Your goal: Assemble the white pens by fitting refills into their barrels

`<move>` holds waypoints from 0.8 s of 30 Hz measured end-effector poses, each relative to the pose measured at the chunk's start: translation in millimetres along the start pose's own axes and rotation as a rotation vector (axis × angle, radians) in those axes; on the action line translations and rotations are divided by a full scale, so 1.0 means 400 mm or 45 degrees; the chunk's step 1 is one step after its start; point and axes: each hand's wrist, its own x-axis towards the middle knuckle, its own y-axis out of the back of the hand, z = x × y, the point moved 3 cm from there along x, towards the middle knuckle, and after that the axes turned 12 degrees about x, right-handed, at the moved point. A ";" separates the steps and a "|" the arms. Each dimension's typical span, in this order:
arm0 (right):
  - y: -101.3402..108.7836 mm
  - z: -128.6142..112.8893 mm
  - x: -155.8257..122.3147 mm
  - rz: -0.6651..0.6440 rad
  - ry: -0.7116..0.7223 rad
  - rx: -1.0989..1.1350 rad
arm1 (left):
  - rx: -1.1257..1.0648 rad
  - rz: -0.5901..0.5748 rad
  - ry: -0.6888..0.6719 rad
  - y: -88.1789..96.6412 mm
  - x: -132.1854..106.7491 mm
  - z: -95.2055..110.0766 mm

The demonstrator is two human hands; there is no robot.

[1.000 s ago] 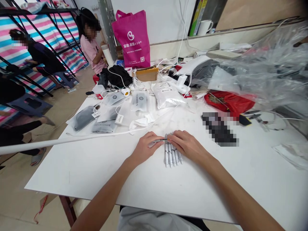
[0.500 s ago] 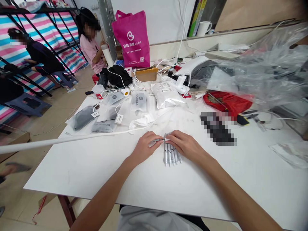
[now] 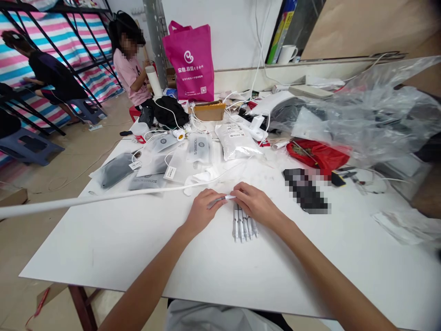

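Note:
My left hand pinches a slim pen with a grey barrel and a white end, held level just above the table. Fingertips of my right hand close on the white end of that same pen. Whether it is in one piece or two I cannot tell, as the fingers cover part of it. Below the right hand, several silver-white pens lie side by side on the white table, their upper ends hidden by the hand.
Packaged pouches and a white plastic parcel lie beyond my hands. A white tube crosses from the left. Rightward are a blurred-out black object, a red bag and plastic sheeting. Other people sit at back left.
Both hands have shifted slightly left and away from the row of pens. More of the white end shows between my fingers, in line with the grey barrel. The view has turned a little.

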 end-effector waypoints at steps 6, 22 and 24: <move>-0.021 0.013 -0.029 0.137 -0.018 0.054 | 0.096 0.053 -0.104 0.003 0.002 0.001; 0.015 -0.013 -0.036 0.261 0.131 -0.016 | 0.122 0.087 -0.249 -0.003 -0.004 0.028; 0.012 -0.012 -0.037 0.236 0.110 0.063 | 0.120 0.091 -0.258 -0.002 -0.004 0.029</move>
